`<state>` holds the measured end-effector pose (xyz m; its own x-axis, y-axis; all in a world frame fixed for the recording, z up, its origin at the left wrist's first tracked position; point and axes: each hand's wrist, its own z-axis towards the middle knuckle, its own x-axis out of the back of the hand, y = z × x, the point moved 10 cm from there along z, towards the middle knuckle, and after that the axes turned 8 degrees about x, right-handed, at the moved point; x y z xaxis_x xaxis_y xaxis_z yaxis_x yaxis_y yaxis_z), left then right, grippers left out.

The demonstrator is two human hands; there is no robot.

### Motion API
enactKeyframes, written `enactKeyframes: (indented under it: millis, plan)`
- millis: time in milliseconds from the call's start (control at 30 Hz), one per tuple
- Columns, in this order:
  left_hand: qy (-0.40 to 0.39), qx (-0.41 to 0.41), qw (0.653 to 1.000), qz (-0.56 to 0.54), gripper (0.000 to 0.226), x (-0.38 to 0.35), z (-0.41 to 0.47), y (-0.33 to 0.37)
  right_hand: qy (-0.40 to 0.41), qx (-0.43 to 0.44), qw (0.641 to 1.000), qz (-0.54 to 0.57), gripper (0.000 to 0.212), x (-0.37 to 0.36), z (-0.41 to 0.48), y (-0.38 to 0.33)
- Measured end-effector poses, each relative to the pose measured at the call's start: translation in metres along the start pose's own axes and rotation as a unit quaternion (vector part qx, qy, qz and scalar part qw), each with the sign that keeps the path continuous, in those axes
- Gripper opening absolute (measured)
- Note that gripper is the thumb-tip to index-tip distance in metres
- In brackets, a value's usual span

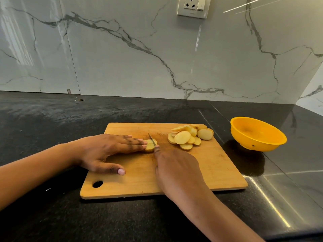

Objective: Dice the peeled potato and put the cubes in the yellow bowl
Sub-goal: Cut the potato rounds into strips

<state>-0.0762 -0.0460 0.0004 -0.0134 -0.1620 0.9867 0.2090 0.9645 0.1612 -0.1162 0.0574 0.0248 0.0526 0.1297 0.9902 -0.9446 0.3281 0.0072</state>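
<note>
A small end piece of peeled potato [150, 145] lies mid-board on the wooden cutting board [218, 170]. My left hand [106, 151] lies flat, its straight fingertips pressing on the piece from the left, thumb resting on the board. My right hand [176, 170] grips a knife [152, 139], index finger stretched along it; the handle is hidden and the blade tip stands across the piece. A heap of round potato slices [189, 137] sits at the board's far right. The yellow bowl [257, 133] stands right of the board, with nothing visible inside.
The board lies on a black stone countertop [52, 128] below a marble-patterned wall with a socket [193, 7] high up. A corner wall closes the counter off at far right. The board has a hanging hole [97, 183] at its near left corner.
</note>
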Motion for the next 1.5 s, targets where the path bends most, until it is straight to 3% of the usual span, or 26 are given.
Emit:
enactKeyframes:
  millis: [100,333,533,800,1067,1500]
  plan:
    - [0.0,0.001,1.0,0.001,0.073,0.0,0.001,0.0,-0.032,0.009,0.999,-0.008,0.058,-0.008,-0.026,-0.005]
    - [0.0,0.008,1.0,0.018,0.074,-0.001,-0.001,0.001,-0.059,-0.001,0.998,0.008,0.057,0.0,-0.049,-0.003]
    - [-0.001,0.009,1.0,0.017,0.073,-0.001,-0.001,0.001,0.025,-0.033,0.999,0.02,0.054,0.017,-0.038,0.006]
    - [-0.002,0.015,1.0,0.023,0.077,-0.002,-0.002,0.0,0.038,-0.038,0.998,0.043,0.053,0.011,-0.032,-0.003]
    - [0.005,0.005,1.0,0.016,0.077,-0.001,-0.002,0.002,-0.07,-0.03,0.995,0.06,0.057,0.016,-0.067,-0.004]
    - [0.007,-0.009,1.0,-0.001,0.073,0.0,-0.002,0.006,0.01,-0.035,0.998,0.049,0.054,0.025,-0.055,0.007]
